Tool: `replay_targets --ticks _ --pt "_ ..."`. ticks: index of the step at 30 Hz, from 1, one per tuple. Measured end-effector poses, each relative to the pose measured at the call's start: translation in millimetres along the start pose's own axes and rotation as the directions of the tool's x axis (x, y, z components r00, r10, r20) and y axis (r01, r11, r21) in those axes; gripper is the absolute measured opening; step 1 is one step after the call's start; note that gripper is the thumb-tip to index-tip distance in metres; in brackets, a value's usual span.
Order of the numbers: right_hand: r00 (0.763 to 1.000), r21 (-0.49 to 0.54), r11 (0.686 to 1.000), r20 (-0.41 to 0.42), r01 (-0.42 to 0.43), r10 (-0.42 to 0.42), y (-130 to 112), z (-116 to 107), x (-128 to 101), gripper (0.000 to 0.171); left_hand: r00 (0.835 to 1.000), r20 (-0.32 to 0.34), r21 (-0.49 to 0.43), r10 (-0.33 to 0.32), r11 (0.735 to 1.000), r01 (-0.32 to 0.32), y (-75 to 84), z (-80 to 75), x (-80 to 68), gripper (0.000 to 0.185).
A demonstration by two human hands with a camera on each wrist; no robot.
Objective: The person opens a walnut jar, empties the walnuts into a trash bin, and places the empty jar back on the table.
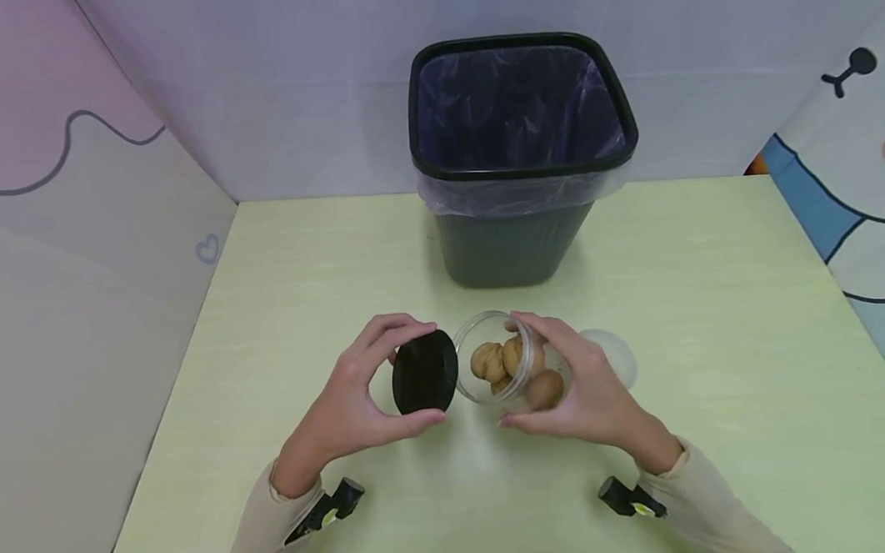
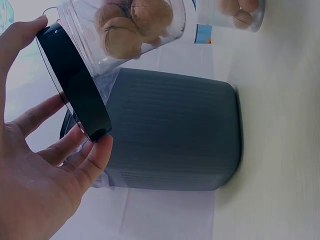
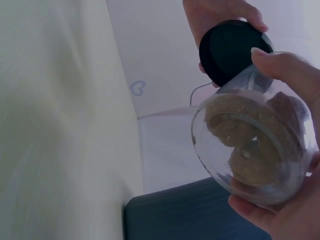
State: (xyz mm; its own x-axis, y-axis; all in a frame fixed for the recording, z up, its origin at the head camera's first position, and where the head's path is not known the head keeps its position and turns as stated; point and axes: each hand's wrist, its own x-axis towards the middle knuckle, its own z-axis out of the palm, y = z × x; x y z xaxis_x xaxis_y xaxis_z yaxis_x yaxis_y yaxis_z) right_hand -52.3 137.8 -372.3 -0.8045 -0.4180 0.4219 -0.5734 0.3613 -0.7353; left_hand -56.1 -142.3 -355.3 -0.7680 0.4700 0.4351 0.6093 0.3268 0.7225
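My left hand (image 1: 359,398) grips a round black lid (image 1: 424,373) by its rim, just off the mouth of a clear plastic jar (image 1: 503,365). The jar lies tilted on its side above the table, gripped by my right hand (image 1: 575,378), with several walnuts (image 1: 518,364) inside. In the left wrist view the lid (image 2: 75,85) sits between thumb and fingers, with the jar (image 2: 125,25) right beside it. The right wrist view shows the jar (image 3: 255,145) from its base, walnuts inside, and the lid (image 3: 232,50) behind it.
A black waste bin (image 1: 519,155) with a clear liner stands at the back centre of the pale green table (image 1: 717,362). Its dark wall (image 2: 175,135) fills the left wrist view. Another clear jar (image 1: 613,353) stands behind my right hand. Walls close in on both sides.
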Motion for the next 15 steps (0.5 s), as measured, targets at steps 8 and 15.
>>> replay_targets --ticks 8,15 --pt "0.998 -0.006 0.998 -0.033 0.059 -0.059 -7.7 -10.2 7.6 0.101 1.0 -0.005 0.003 -0.01 1.0 0.01 -0.8 -1.6 -1.6 0.072" --pt "0.992 -0.01 0.994 -0.058 0.111 -0.111 -34.6 -24.2 19.0 0.096 1.0 -0.013 0.007 -0.006 1.0 0.006 -1.9 -0.9 -2.8 0.071"
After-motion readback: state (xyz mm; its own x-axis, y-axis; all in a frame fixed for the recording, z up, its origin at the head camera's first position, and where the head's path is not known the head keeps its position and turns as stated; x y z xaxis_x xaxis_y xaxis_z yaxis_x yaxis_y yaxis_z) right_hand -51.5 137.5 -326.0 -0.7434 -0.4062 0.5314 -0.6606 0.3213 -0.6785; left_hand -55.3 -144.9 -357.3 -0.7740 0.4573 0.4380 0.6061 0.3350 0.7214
